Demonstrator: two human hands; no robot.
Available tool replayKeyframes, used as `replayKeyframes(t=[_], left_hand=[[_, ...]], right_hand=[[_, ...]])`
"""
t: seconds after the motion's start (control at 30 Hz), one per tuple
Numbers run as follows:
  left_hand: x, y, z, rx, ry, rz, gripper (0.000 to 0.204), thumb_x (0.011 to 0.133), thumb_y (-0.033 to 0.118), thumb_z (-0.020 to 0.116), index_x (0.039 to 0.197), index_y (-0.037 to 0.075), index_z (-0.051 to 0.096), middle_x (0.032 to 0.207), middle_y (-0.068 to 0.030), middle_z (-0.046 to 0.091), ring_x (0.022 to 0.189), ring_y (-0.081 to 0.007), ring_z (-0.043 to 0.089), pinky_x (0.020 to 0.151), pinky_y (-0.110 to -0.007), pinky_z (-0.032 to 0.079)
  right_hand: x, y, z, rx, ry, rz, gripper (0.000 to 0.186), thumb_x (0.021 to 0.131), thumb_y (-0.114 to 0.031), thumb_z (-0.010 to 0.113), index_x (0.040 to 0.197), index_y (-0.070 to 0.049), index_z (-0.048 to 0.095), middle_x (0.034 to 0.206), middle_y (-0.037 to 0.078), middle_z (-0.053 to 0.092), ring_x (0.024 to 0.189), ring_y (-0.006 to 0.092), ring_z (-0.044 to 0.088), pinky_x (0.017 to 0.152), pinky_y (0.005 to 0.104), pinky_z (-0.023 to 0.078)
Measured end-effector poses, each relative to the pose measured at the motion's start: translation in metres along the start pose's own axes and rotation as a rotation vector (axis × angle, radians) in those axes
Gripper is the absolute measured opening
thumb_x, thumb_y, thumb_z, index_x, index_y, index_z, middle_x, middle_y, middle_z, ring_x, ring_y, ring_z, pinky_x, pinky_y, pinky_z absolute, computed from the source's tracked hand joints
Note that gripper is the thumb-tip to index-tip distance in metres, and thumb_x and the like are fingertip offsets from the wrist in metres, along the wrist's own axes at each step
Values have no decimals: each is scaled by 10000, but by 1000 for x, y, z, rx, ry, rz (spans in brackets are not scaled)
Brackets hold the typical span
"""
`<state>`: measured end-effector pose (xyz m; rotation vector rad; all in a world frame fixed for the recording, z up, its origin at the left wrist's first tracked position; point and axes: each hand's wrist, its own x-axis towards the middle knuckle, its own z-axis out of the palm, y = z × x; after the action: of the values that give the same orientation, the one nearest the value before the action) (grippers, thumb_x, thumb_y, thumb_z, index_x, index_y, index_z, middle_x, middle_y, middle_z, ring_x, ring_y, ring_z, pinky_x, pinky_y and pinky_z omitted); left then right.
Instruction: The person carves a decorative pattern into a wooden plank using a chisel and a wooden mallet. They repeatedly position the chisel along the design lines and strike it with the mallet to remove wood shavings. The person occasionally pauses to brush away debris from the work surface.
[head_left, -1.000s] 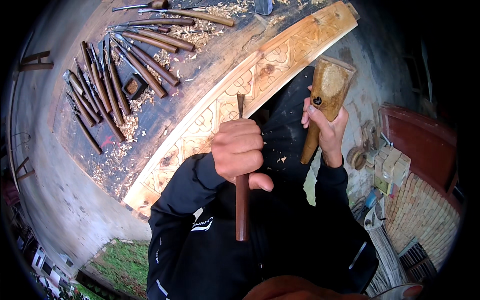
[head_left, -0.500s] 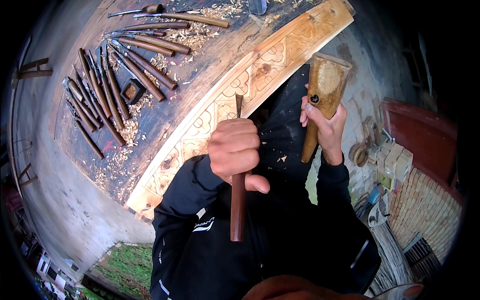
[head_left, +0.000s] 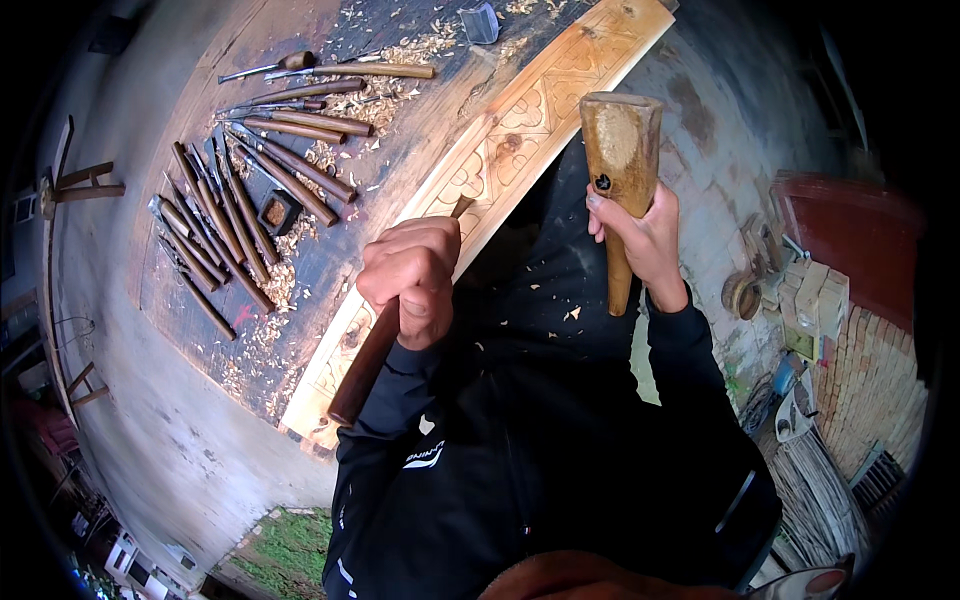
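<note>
My left hand (head_left: 412,275) is closed round a wood carving chisel (head_left: 364,368) with a dark brown handle. The handle slants down to the left, and its flared metal tip points up right, at the carved board (head_left: 520,140); whether it touches the wood I cannot tell. This long pale board bears cut flower and triangle patterns and lies along the bench's near edge. In my right hand (head_left: 648,235) is a wooden mallet (head_left: 622,145), gripped by its tapered handle, head upward. The mallet is apart from the chisel, its head in front of the board's near edge.
On the workbench (head_left: 350,255) several wood-handled chisels (head_left: 215,215) lie fanned out among shavings (head_left: 285,285). A small dark square box (head_left: 278,212) sits beside them, and a grey piece (head_left: 480,23) lies at the far edge. Stacked bricks (head_left: 870,390) and a bundle of sticks (head_left: 815,490) stand at right.
My left hand has moved left, tilting the chisel from upright to a slant with its tip toward the board. The mallet has shifted slightly left and stands more upright. The whole view has shifted a little.
</note>
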<state>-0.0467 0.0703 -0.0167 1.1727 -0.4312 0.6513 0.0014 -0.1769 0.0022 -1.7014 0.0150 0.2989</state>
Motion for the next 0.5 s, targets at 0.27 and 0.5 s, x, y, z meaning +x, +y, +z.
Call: replayKeyframes(t=[0.27, 0.5], left_hand=[[3, -21, 3, -79, 185, -11, 544, 1069, 260, 536, 599, 31, 386, 518, -47, 360, 452, -134, 305, 454, -323, 219], [18, -17, 17, 0, 138, -181, 514, 1094, 255, 526, 634, 77, 382, 559, 6, 364, 500, -82, 292, 478, -296, 207]], right_hand=[[25, -91, 38, -590, -52, -1013, 522, 707, -99, 845, 1205, -69, 692, 937, 163, 748, 841, 350, 741, 731, 395, 586], [14, -214, 64, -433, 58, -1524, 418, 691, -33, 742, 1094, -6, 636, 912, 240, 691, 884, 445, 694, 740, 485, 550]])
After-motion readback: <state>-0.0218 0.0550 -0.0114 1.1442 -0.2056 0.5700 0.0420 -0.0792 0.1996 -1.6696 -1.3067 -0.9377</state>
